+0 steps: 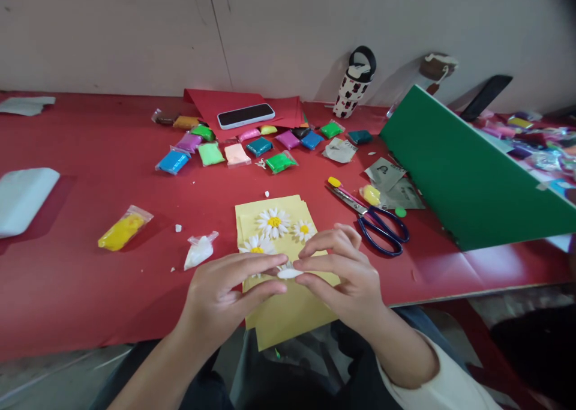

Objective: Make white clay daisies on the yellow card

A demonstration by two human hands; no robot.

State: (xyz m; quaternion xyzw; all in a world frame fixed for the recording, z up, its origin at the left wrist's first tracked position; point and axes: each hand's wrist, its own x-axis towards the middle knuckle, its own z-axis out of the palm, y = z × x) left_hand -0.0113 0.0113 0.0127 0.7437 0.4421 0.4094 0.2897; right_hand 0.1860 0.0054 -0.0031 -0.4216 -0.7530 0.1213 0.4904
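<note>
A small white clay petal lies between my two hands above yellow paper. My right hand is closed, with thumb and index finger pinching the petal's right end. Around its left end, my left hand has thumb and index fingertip apart, with a visible gap to the petal. Beneath the hands are stacked sheets of yellow paper. On them sit white daisies with yellow centres: a large one, a smaller one and another at left. My fingers partly hide a further white flower.
Dark-handled scissors lie right of the paper, near a green board standing tilted. An opened white clay packet and a yellow one lie left. Several coloured packets, a phone and a tumbler are farther back.
</note>
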